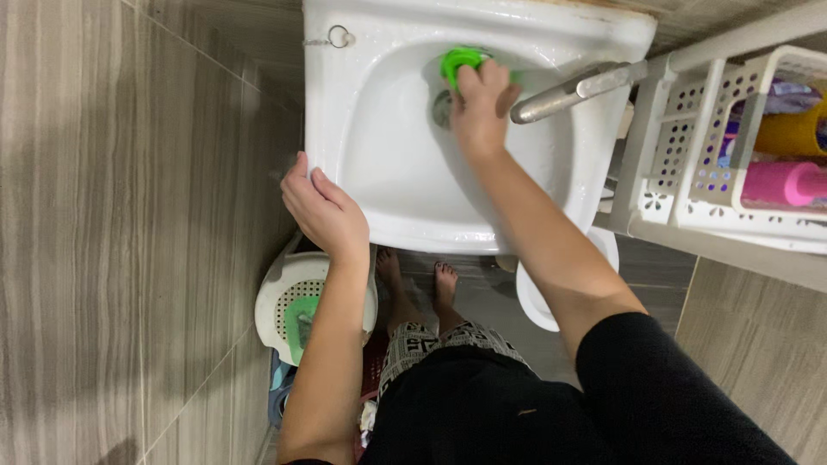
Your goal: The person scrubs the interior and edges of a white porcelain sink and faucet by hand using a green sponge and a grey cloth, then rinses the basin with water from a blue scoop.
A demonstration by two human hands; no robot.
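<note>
A white washbasin [362, 103] fills the top middle of the head view. My right hand [481, 108] reaches into the bowl and presses a bright green scrubber [457, 60] against its far inner wall, just beside the drain [442, 108]. My left hand [323, 211] grips the near left rim of the washbasin, fingers curled over the edge. A metal tap spout [573, 90] sticks out over the bowl from the right, close to my right hand.
A white perforated plastic rack [689, 155] with a pink bottle [784, 183] and other containers stands at the right. Below the basin are a white round lidded bin [284, 301] and a white bucket [538, 301] on the tiled floor, beside my bare feet.
</note>
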